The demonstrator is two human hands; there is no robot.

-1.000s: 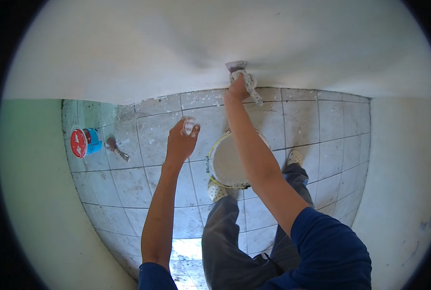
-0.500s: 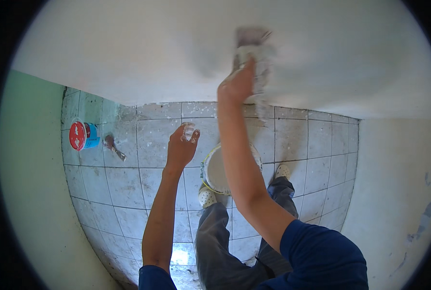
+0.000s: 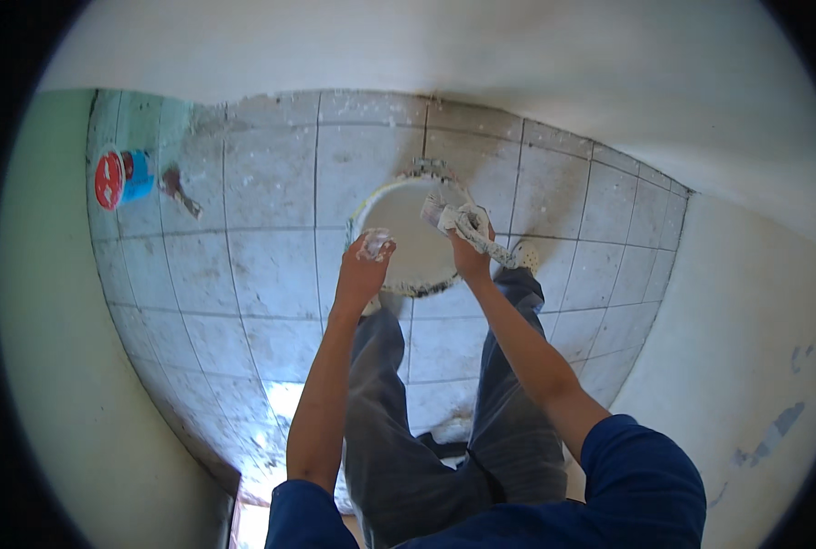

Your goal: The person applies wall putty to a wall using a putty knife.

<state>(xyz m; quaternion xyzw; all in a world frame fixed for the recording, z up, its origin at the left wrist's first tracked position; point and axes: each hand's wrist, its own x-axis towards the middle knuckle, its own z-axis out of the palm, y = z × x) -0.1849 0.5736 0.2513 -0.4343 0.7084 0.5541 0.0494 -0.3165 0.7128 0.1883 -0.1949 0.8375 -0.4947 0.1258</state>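
My right hand is closed around a paint-covered brush, its head pointing left over a round bucket. White paint shows inside the bucket, which stands on the floor just ahead of my feet. My left hand is at the bucket's left rim, fingers curled. A small whitish, translucent-looking thing is in those fingers; what it is I cannot make out. White smears mark both the brush handle and my left fingertips.
On the tiled floor at the far left lies a red-lidded blue tub, with a dirty brush beside it. A white wall rises ahead, a green one at left. Peeling patches mark the right wall.
My right hand has come down from the wall with the brush, which is now above the bucket. My left hand has moved beside the bucket's rim. The view has tilted down.
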